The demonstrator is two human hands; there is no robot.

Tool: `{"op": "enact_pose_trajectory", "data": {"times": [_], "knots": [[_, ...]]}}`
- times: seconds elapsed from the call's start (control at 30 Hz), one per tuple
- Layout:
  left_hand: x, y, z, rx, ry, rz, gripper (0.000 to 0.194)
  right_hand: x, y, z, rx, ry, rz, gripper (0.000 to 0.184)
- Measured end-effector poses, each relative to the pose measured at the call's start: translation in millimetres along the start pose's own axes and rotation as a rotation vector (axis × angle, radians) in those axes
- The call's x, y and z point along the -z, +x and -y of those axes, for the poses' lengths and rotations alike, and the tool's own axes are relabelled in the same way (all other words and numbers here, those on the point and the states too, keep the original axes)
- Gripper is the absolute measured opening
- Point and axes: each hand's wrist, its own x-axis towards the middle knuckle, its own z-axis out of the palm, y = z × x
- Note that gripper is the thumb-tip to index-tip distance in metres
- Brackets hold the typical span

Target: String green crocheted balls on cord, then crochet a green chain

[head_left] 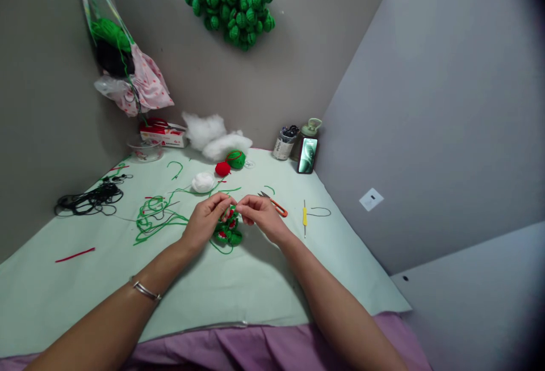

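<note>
Over the middle of the table, a small crocheted piece (232,237) in green, with red patches edged in white, hangs below my fingers. My left hand (206,217) is closed in a pinch on its upper part. Close beside it, my right hand (263,216) pinches thumb and finger together at the top of the piece; what lies between those fingertips is too small to make out. A loop of green yarn trails under the crocheted piece. Orange-handled thread snips (276,206) lie just beyond my right hand.
Balls of white (203,182), red (222,169) and green yarn (235,159) sit ahead, before white stuffing (225,145). Tangled green yarn (155,217) and black cord (96,197) lie left. A yellow crochet hook (304,217) and propped phone (307,155) are right.
</note>
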Motion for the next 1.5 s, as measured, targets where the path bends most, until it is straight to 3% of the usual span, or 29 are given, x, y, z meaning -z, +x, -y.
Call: {"op": "enact_pose_trajectory", "data": {"times": [0.23, 0.43, 0.53, 0.8, 1.5], "knots": [[-0.3, 1, 1, -0.002, 0.005, 0.006, 0.035, -3, -1, 4, 0.001, -0.051, -0.011, 0.040], [1.0, 0, 5, -0.054, 0.064, -0.087, 0.031, -1, -2, 7, 0.007, -0.001, 0.027, 0.035], [1.0, -2, 8, -0.119, 0.149, -0.124, 0.034, 3, -1, 5, 0.025, 0.024, -0.014, 0.033], [-0.6, -4, 15, -0.387, 0.323, -0.048, 0.029, 4, -2, 4, 0.054, 0.031, -0.013, 0.033], [-1.2, -7, 14, -0.454, 0.580, -0.008, 0.045, -5, -6, 6, 0.147, -0.159, -0.104, 0.033]]}}
